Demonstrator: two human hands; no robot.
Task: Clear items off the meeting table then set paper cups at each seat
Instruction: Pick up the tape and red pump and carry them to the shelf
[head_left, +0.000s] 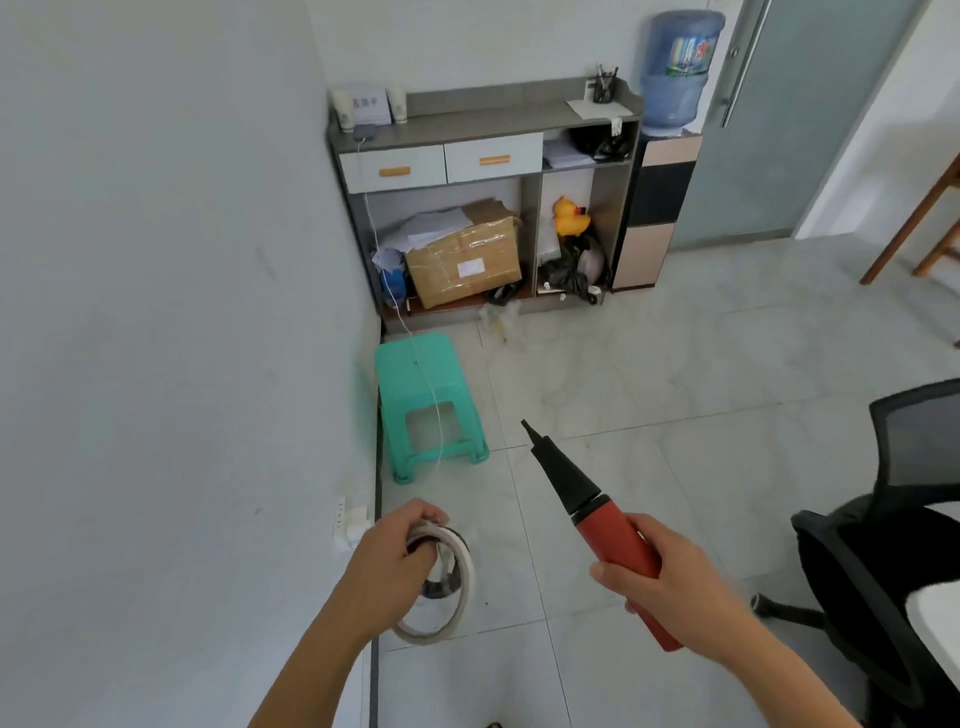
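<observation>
My right hand (670, 587) grips a red hand pump (608, 535) by its body, and its black tapered nozzle points up and left over the floor. My left hand (395, 561) is closed on several tape rolls (447, 587), a large white ring hanging below smaller ones. Both hands are held out over the tiled floor, facing a grey sideboard (483, 124) against the far wall. Two stacks of paper cups (344, 109) stand on its top at the left, beside a small sign. The meeting table is out of view.
A green plastic stool (426, 395) stands by the left wall with a white cable draped over it. A black office chair (883, 545) is at the right. A water dispenser (670, 156) and glass door stand beyond the sideboard. Cardboard box and yellow duck fill its shelves.
</observation>
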